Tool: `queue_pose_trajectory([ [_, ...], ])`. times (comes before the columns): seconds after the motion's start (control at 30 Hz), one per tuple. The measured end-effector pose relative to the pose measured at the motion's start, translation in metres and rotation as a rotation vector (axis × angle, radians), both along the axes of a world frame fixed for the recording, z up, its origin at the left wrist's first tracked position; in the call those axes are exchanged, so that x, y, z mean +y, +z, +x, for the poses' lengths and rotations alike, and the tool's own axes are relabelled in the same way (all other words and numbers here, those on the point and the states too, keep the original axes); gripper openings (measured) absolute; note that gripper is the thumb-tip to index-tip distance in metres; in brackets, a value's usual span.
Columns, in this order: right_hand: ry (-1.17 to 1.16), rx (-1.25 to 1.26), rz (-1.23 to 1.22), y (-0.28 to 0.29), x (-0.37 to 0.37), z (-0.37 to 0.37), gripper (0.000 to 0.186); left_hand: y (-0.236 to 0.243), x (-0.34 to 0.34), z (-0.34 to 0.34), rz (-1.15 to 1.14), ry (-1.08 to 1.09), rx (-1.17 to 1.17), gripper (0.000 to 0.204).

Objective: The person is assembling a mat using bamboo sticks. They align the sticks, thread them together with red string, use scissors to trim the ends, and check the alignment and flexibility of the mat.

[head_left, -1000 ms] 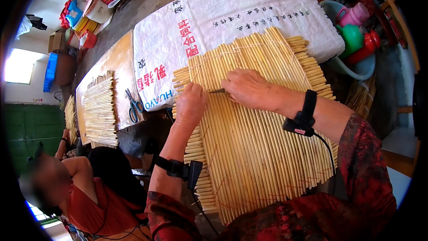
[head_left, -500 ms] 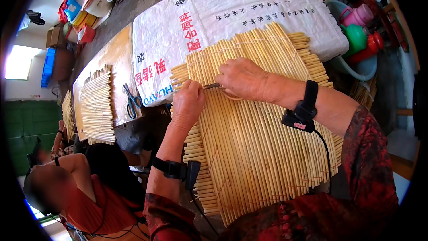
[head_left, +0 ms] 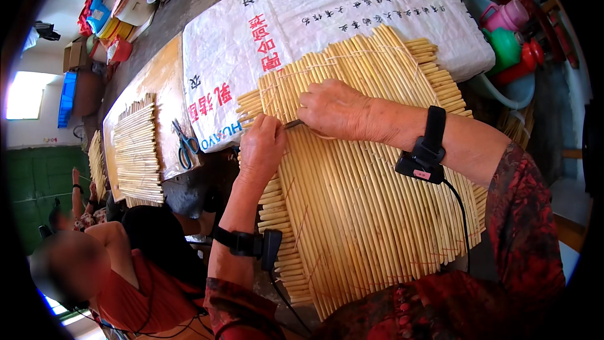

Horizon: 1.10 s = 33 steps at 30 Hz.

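A mat of straw-coloured reed stalks [head_left: 371, 201], laid side by side and bound with thin cord, spreads under both hands. My right hand [head_left: 333, 108] is closed around a thin dark metal tool [head_left: 294, 124] near the mat's far left part. The tool's other end meets the closed fingers of my left hand [head_left: 263, 145], at the mat's left edge. Whatever those fingers pinch is hidden. A loop of tan cord [head_left: 322, 135] shows just below my right hand.
The mat lies partly over a white printed sheet [head_left: 245, 56] covering the table. Dark-handled scissors [head_left: 185, 145] and a smaller reed mat [head_left: 136, 154] lie to the left. A co-worker in a red top [head_left: 141, 296] sits at lower left. A basin [head_left: 522, 91] with plastic jugs stands at right.
My right hand has shifted slightly left, closer to my left hand, and less of the dark tool shows between them. The mat lies nearly the same. At far left another person's arm has risen.
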State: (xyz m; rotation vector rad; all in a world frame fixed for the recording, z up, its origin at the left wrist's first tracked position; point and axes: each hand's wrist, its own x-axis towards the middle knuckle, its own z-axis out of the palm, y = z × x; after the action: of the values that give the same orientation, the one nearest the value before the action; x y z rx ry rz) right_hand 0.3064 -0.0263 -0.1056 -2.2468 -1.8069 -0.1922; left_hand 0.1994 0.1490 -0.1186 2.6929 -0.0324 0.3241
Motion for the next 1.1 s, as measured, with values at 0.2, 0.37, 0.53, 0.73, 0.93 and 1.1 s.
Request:
queue_pose_trajectory([
  [0.2, 0.014, 0.037, 0.022, -0.002, 0.000, -0.001, 0.007, 0.001, -0.002, -0.003, -0.002, -0.006, 0.013, 0.007],
  [0.37, 0.003, 0.081, -0.038, 0.003, 0.003, -0.003, 0.009, 0.000, 0.000, -0.002, 0.007, -0.027, -0.025, 0.008],
  [0.53, 0.058, 0.020, -0.050, 0.003, 0.003, -0.001, 0.011, -0.002, 0.002, 0.000, 0.002, -0.018, -0.016, 0.008],
  [0.73, 0.070, 0.117, -0.059, 0.003, 0.003, 0.000, 0.011, 0.000, 0.000, 0.000, -0.004, -0.003, -0.009, 0.007],
  [0.93, 0.084, 0.231, -0.117, 0.006, 0.000, 0.004, 0.011, -0.001, 0.001, -0.001, -0.016, 0.015, -0.006, 0.008],
  [1.1, 0.125, 0.139, 0.017, -0.005, 0.006, 0.008, 0.010, -0.006, 0.001, -0.002, 0.012, 0.012, -0.043, 0.008],
])
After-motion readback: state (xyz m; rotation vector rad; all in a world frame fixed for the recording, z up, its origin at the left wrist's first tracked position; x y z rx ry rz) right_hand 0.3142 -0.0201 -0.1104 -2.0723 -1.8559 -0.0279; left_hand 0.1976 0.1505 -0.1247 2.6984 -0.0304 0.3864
